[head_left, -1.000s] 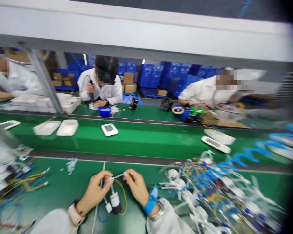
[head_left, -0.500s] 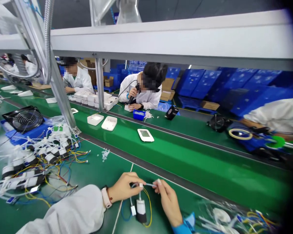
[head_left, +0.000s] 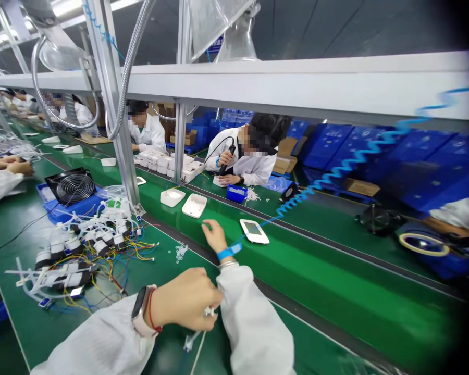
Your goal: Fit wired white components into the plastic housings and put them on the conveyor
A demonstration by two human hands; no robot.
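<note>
My left hand [head_left: 185, 299] is closed above the bench in the foreground. White plastic bits [head_left: 209, 311] stick out between its fingers, and a clear tube end with a white connector [head_left: 189, 341] hangs below. The small motor pump seen earlier in this hand is hidden now. Beyond it, my right hand [head_left: 214, 235] reaches over the near edge of the green conveyor, fingers apart and holding nothing I can see. Near it are a white open housing [head_left: 194, 205], a white framed display unit [head_left: 254, 231] and a pile of small clear rings [head_left: 181, 252].
Left on the bench lies a heap of pumps [head_left: 74, 242] with tubes and coloured wires. Behind it a black fan [head_left: 72, 186] rests on a blue tray. A metal post [head_left: 121, 130] and blue coiled hose [head_left: 336, 169] cross the view. Co-workers sit across the conveyor.
My right hand has let go of the tube and moved forward and left to the conveyor. My left hand has turned into a closed fist. The view has swung left.
</note>
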